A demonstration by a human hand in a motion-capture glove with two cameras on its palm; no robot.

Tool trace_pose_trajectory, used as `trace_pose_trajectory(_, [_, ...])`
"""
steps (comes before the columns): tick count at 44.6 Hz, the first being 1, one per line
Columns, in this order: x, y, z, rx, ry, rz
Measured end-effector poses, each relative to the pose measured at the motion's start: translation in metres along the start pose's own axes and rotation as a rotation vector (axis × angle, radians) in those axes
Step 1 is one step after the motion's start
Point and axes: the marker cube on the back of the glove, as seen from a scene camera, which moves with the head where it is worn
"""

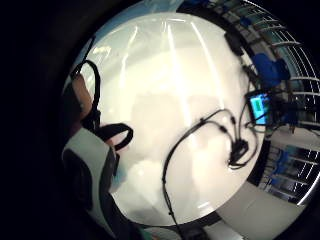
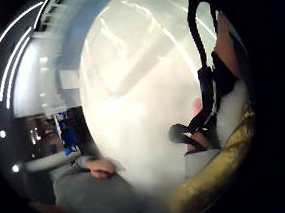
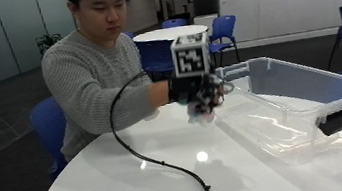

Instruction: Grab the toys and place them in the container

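table (image 3: 103,186): white, round, under the hand
blue chairs (image 3: 219,30): well behind the hand
second round table (image 3: 169,33): behind the hand

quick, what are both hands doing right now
Gloved right hand: raised above the table beside the clear container, fingers curled round a small toy.
Bare left hand: holds nothing visible.
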Motion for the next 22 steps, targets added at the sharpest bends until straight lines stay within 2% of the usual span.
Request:
trace_pose_trajectory(5, [-0.011,-0.016,-0.093,0.129,-0.004,-0.065])
trace_pose_trajectory(10, [-0.032,-0.028,-0.149,0.187,-0.033,-0.118])
trace_pose_trajectory(13, [-0.047,-0.036,-0.162,0.192,-0.056,-0.164])
trace_pose_trajectory(18, [-0.078,-0.068,-0.161,0.182,-0.101,-0.038])
trace_pose_trajectory(22, [-0.127,-0.107,-0.144,0.162,-0.113,-0.071])
